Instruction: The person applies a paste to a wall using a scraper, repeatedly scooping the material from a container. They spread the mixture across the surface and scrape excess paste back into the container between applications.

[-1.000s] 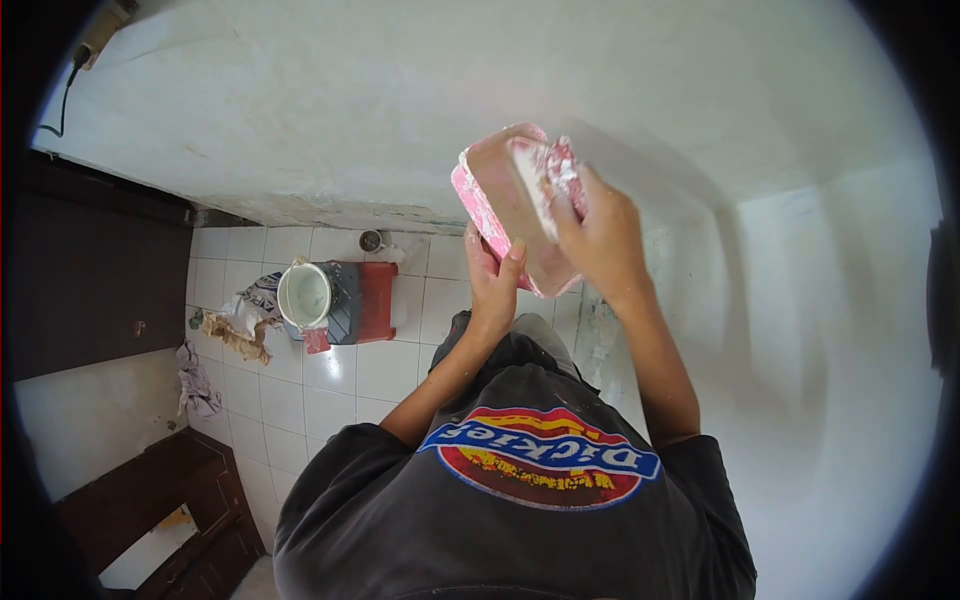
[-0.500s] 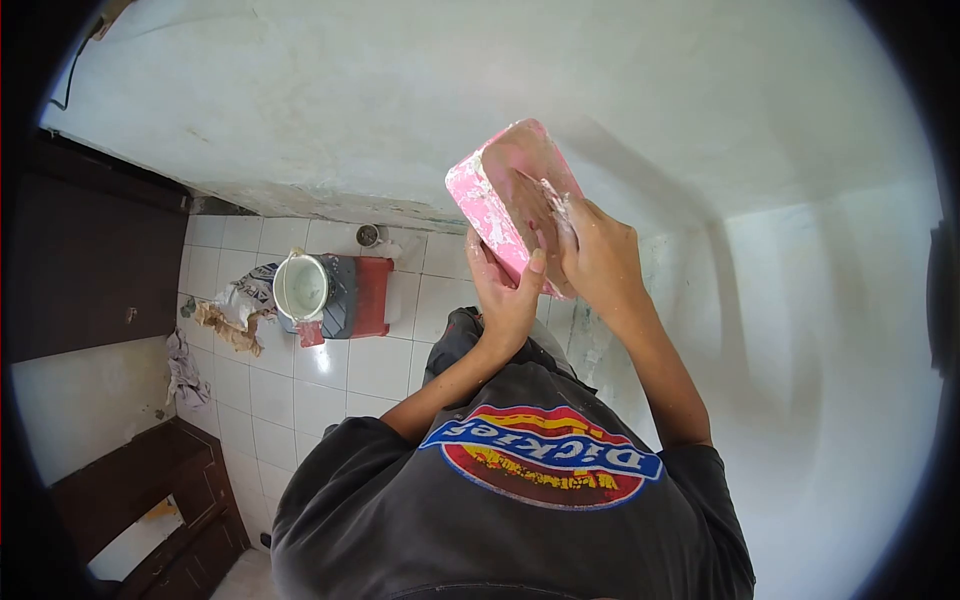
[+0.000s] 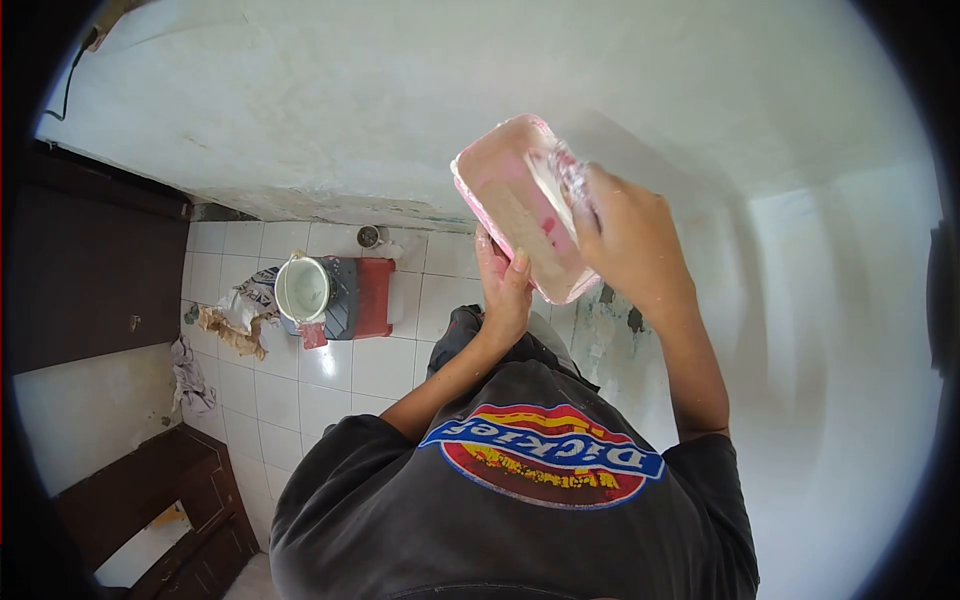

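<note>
My left hand [image 3: 508, 285] is closed on the near left side of a pink plastic tub [image 3: 528, 255], thumb over its rim. The tub is oblong and tilted, with white paste on its rim and a thin smear across its inside. My right hand [image 3: 632, 232] is closed around a paste-covered putty knife [image 3: 570, 178] at the tub's right side. The blade reaches into the tub along that wall; the handle is mostly hidden by my fingers, and the tool is a little blurred.
A pale wall [image 3: 380, 120] rises just ahead, another to the right. On the tiled floor stand a white bucket [image 3: 302, 290] on a grey-and-red step stool [image 3: 372, 298], a small tin [image 3: 369, 237] and crumpled sacking [image 3: 240, 315]. Dark wooden furniture [image 3: 150, 480] is at left.
The tub has turned so more of its inside shows. My right hand has moved right and slightly down, bringing the putty knife from the tub's middle to its right wall.
</note>
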A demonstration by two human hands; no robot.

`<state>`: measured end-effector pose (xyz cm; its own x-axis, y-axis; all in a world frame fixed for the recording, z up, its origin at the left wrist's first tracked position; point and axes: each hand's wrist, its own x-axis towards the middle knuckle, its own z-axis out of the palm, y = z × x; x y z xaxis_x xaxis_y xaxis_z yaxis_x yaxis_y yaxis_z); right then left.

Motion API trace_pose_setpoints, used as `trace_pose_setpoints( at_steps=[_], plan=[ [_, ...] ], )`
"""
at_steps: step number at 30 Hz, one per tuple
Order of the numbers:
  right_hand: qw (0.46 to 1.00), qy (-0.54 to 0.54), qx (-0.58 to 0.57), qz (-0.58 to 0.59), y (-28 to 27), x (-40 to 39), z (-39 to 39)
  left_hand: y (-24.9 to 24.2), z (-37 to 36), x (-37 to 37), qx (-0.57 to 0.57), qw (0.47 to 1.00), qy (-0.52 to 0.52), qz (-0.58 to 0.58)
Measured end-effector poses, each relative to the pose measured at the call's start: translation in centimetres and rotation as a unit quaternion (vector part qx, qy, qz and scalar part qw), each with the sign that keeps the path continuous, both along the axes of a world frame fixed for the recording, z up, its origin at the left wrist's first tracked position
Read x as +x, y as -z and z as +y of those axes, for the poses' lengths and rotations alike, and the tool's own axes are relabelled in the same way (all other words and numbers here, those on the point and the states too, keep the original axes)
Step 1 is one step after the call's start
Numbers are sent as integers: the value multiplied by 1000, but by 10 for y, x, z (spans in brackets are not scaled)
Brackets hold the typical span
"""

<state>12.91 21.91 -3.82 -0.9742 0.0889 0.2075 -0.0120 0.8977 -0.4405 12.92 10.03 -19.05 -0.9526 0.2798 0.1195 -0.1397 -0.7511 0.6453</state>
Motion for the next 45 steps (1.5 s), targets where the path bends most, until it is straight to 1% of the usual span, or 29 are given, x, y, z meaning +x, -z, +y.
trace_pose_setpoints(
  at_steps=[1,2,3,4,5,7,10,13,14,16,17,19,23,25,26,28,29,31,34,35,37,38,39,40,41,42,43,44,45],
  plan=[
    [997,-29,61,-32,4,1,2,0,-1,0,-7,1000,1,-2],
    [997,-26,60,-33,9,2,-2,0,-2,0,-14,1000,2,-4],
    [996,-24,48,-65,16,1,-8,1,-2,1,-15,1000,4,-5],
    [994,-24,36,-97,22,1,-13,2,-1,1,-11,999,2,-30],
    [994,-25,35,-98,31,0,-14,3,-1,1,-8,999,1,-54],
    [994,16,-56,-88,44,-3,-17,4,-4,1,-8,998,9,-63],
    [990,47,-102,-87,33,-12,-9,10,-8,1,-2,996,34,-85],
    [992,46,-104,-55,4,-10,-10,11,-10,2,-4,994,61,-86],
    [992,46,-105,-53,14,-9,-10,11,-11,2,-12,995,71,-76],
    [997,3,-45,-70,35,-9,-16,10,-12,2,-8,994,80,-78],
    [996,6,-46,-70,37,-6,-11,10,-13,2,-2,993,88,-81],
    [999,20,-39,-32,19,-8,-7,7,-12,1,-11,995,78,-67],
    [999,13,-41,-17,18,-6,-7,-1,-15,3,-27,996,71,-37],
    [998,-7,3,-64,27,-8,-8,3,-17,3,-35,996,71,-42],
    [998,-8,4,-61,25,-9,-6,5,-17,0,-42,996,67,-47],
    [999,3,-46,-10,8,-4,-10,1,-18,0,-31,996,69,-51],
    [999,4,-47,-9,16,-5,-11,0,-19,-1,-20,996,72,-53],
    [998,-13,-12,-55,30,-10,-15,5,-19,0,-29,996,68,-57],
    [999,16,-46,-18,9,-6,-14,2,-21,-4,-37,995,64,-67],
    [999,16,-48,-19,18,-7,-14,1,-23,-3,-38,994,71,-73],
    [999,6,6,-44,34,-13,-16,2,-24,-2,-44,994,67,-70],
    [999,6,8,-42,35,-11,-12,3,-23,-2,-48,995,59,-70],
    [1000,5,-9,-19,21,-11,-13,3,-23,-7,-47,995,59,-64],
    [1000,5,-27,0,14,-9,-15,3,-24,-7,-77,994,57,-55],
    [1000,5,-29,-2,20,-8,-18,4,-26,-4,-108,992,54,-47],
    [999,8,-16,-28,28,-10,-21,4,-26,-5,-106,992,54,-45],
    [998,13,-3,-53,32,-11,-22,4,-26,-6,-76,994,61,-57],
    [998,14,-2,-54,32,-9,-21,4,-26,-5,-45,994,67,-73],
    [999,5,-35,-14,26,-9,-21,4,-26,-7,-44,994,66,-71]
  ],
)
